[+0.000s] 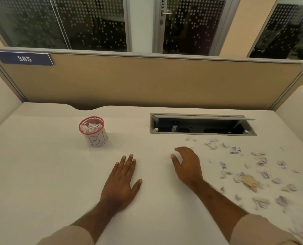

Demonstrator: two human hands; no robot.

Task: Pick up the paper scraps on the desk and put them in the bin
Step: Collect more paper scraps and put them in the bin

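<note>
A small white bin [95, 135] with a red rim stands on the desk's left-middle, crumpled paper inside it. Several paper scraps [250, 181] lie scattered over the right part of the white desk [41, 174], pale lilac and tan. My left hand [120, 181] rests flat on the desk below and right of the bin, fingers straight. My right hand [187, 165] hovers or rests just left of the scraps, fingers loosely curled, holding nothing I can see.
An open cable hatch [202, 123] is sunk into the desk behind the scraps. A tan partition [147, 82] with a "385" label [24, 58] bounds the back; cream side panels flank the desk. Glass walls and a door lie beyond.
</note>
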